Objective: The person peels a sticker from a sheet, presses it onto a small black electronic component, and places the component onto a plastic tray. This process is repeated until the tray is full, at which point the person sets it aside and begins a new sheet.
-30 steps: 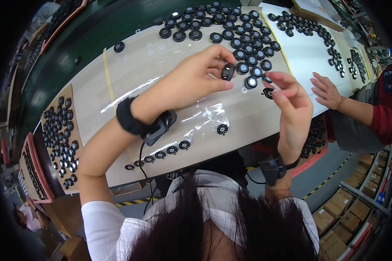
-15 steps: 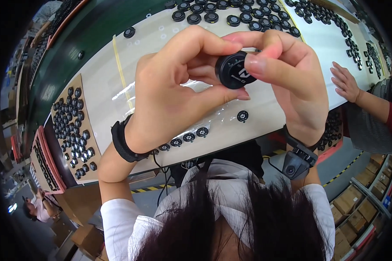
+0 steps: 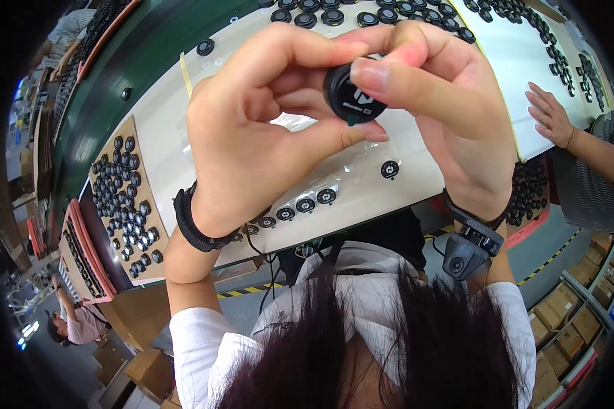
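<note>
While hands (image 3: 242, 140) (image 3: 460, 112) grip disc (image 3: 344, 102) above worktop (image 3: 423, 150), boxes (image 3: 554, 308) crowd shelving (image 3: 582, 298).

The head view is taken from the person's head by a wide fisheye lens, facing steeply down over the table (image 3: 164, 160), upright, with straight edges bowed. Left hand (image 3: 242, 133) and right hand (image 3: 454, 109) stand close below the lens; hair (image 3: 290, 327) intrudes at the lower edge, and boxes (image 3: 554, 310) at lower right lie farther off.

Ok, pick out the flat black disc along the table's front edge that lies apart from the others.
The rightmost disc: a wide gap separates it from the row of discs to its left, which lie close together.
</note>
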A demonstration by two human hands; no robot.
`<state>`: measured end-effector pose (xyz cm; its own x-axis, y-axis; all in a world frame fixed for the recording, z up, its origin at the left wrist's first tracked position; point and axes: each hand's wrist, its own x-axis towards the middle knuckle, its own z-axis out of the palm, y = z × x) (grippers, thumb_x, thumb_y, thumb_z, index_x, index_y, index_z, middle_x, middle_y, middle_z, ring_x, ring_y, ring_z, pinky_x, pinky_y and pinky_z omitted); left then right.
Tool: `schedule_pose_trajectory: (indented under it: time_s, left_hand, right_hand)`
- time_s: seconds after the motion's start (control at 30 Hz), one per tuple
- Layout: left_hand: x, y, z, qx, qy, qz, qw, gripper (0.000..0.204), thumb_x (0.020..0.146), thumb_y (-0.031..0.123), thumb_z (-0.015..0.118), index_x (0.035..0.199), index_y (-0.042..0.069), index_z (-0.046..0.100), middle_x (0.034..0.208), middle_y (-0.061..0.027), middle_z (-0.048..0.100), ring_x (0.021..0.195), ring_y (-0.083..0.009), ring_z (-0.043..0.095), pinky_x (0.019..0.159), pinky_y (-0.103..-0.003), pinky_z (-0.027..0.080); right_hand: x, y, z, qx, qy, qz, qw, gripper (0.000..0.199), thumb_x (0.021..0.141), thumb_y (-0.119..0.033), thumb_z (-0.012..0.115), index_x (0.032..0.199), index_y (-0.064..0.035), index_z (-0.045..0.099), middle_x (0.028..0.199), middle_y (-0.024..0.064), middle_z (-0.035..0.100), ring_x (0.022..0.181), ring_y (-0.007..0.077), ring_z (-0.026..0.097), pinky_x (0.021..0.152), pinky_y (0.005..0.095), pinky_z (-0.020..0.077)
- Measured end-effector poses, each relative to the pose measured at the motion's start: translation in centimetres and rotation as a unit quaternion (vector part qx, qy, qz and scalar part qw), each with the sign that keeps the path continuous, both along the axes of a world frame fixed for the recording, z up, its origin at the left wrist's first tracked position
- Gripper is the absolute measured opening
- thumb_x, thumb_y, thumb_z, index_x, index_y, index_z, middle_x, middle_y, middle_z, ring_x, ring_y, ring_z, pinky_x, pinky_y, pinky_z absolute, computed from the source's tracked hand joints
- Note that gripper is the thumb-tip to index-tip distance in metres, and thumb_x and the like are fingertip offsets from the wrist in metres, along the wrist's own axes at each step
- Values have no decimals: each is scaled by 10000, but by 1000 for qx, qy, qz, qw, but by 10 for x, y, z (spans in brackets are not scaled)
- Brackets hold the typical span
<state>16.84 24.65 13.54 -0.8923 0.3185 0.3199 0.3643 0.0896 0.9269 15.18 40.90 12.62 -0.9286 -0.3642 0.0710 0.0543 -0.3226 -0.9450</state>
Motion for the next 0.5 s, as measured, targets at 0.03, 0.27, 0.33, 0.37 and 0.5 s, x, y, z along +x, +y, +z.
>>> schedule_pose_trajectory:
  time_s: [0.03, 0.27, 0.33, 0.37, 0.5]
  left_hand:
    - [0, 0, 0, 3, -5, 7, 1000, 438, 622, -130, 702, 1006, -73, 501, 988, -162, 590, 850, -203, 622, 763, -289, 536]
    - [1, -3, -4, -2, -16, 23, 1000, 461, 627, -134, 697, 1028, -76, 476, 1022, -197, 581, 879, -216, 615, 783, -306, 532]
    - [1, -3, -5, 33, -25, 20, 999, 460, 629, -142, 689, 1030, -78, 474, 1023, -204, 580, 884, -222, 613, 779, -310, 535]
    - [1, -4, -6, 52, -30, 19, 998, 459, 630, -146, 686, 1031, -80, 473, 1023, -208, 580, 887, -225, 612, 777, -312, 537]
    - [0, -7, -9, 82, -52, 5, 995, 459, 625, -160, 677, 1029, -84, 472, 1029, -220, 576, 892, -234, 610, 766, -318, 542]
  right_hand:
    - [0, -1, -2, -5, -4, -4, 1000, 118, 762, -73, 615, 704, -69, 513, 990, 122, 596, 866, 133, 550, 817, 275, 408]
    - [5, -7, 0, -40, -36, -23, 998, 124, 773, -46, 613, 724, -73, 503, 980, 121, 599, 875, 128, 550, 805, 277, 420]
    - [8, -9, 4, -36, -47, -19, 998, 110, 768, -55, 627, 765, -54, 517, 1003, 119, 595, 884, 132, 551, 801, 275, 422]
    - [9, -10, 4, -33, -53, -16, 998, 112, 766, -60, 633, 786, -45, 524, 1014, 117, 592, 889, 135, 551, 799, 274, 423]
    - [6, -18, -8, -86, -70, -2, 994, 190, 776, 41, 616, 938, 64, 520, 841, 109, 593, 727, 119, 594, 683, 210, 484]
